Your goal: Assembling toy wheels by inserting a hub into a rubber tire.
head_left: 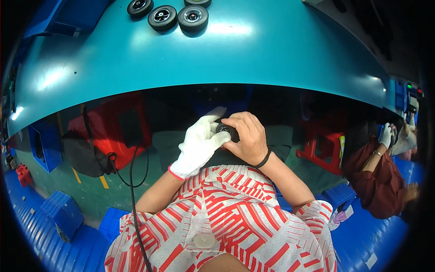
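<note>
Between my two hands, just off the near edge of the bench and in front of my body, is a small black toy wheel [225, 129] with a silvery hub. My left hand [199, 144], in a white glove with a pink cuff, grips it from the left with thumb and fingers. From the right, my bare right hand [249, 137] has its fingers curled over the tyre, covering part of it. Several similar wheels [193, 19] with silver hubs lie on the far part of the bench.
The blue-green bench [253, 54] curves across in front of me. A blue bin [61, 18] stands at its far left. Red stools [115, 129] and blue crates [63, 213] are around me on the floor. At the right, a co-worker in dark red clothing [378, 181] sits nearby.
</note>
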Motion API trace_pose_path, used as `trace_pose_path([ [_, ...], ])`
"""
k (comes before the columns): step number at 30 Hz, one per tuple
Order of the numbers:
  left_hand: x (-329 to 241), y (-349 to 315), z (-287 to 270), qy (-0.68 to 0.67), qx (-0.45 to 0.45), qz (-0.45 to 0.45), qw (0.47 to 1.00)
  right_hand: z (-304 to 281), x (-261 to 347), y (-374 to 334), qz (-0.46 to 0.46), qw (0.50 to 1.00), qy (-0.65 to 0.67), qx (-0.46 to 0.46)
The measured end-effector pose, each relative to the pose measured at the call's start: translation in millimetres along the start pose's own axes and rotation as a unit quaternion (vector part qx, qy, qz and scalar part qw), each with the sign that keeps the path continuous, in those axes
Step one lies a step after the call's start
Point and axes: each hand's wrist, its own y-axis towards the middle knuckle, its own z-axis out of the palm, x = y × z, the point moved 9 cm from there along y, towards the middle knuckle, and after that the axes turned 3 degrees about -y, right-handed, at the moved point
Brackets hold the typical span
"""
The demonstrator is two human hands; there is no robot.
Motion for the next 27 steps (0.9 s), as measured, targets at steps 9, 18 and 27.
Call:
trace_pose_path([
  [9, -7.0, 4.2, 2.1, 0.064, 0.053, -0.061, 0.995, -1.6, -13.5, -0.7, 0.046, 0.993, 0.078, 0.077],
  [18, -2.0, 0.1, 1.2, -0.036, 0.023, -0.016, 0.999, -3.4, -4.2, -1.7, -0.007, 0.999, 0.038, -0.008],
  [27, -12.6, 5.7, -4.0, 0.111, 0.055, -0.068, 0.99, 2.1, -6.1, 2.6, 0.048, 0.992, 0.089, 0.077],
])
